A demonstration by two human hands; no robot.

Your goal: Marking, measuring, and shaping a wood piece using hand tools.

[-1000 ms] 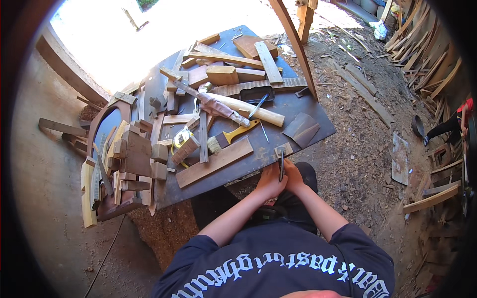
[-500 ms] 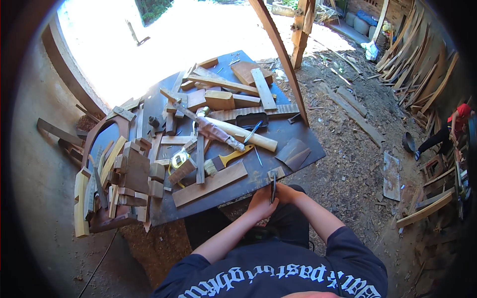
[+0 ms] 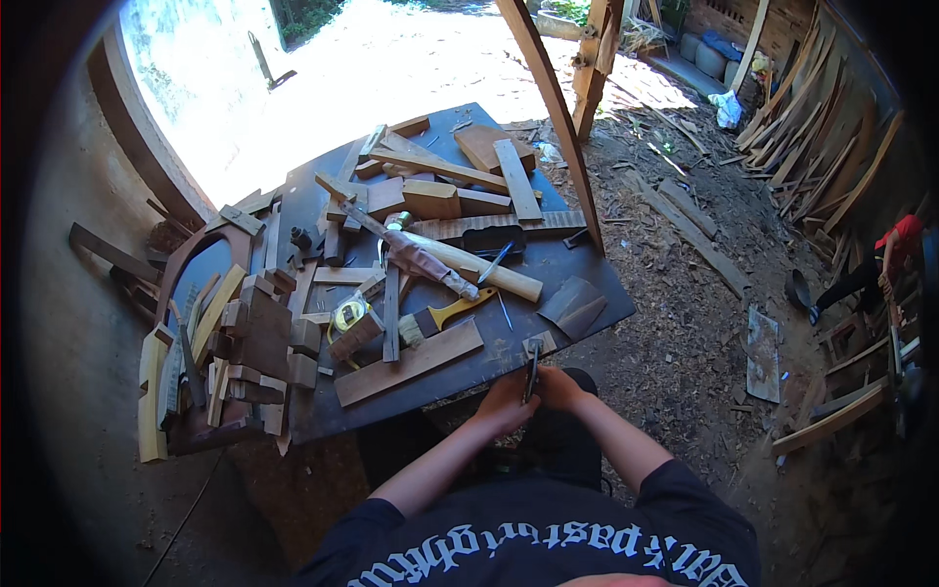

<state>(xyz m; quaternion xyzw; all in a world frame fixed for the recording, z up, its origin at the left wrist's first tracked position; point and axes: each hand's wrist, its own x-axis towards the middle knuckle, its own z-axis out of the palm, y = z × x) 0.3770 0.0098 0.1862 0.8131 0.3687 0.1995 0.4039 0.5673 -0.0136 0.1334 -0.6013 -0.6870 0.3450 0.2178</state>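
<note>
At the near edge of the table, my left hand (image 3: 504,403) and my right hand (image 3: 560,388) meet around a narrow dark tool (image 3: 532,374). It stands up between them, its kind unclear from this angle. Both hands are closed, and their fingertips are partly hidden. Just beyond the tool, a small wood block (image 3: 540,342) lies at the table edge. Left of it are a yellow-handled paintbrush (image 3: 452,311) and a flat board (image 3: 411,363). A curved dark sheet (image 3: 574,305) lies to the right.
Wood offcuts, a wooden mallet (image 3: 479,266) and a yellow tape measure (image 3: 349,313) crowd the dark table (image 3: 611,293). A wooden post (image 3: 562,108) rises behind its right corner. Planks (image 3: 802,127) lean along the right wall. A person in red (image 3: 905,235) is at far right.
The whole view has shifted slightly. My hands stay together around the dark tool, which now leans a little differently. The person at far right has changed posture slightly.
</note>
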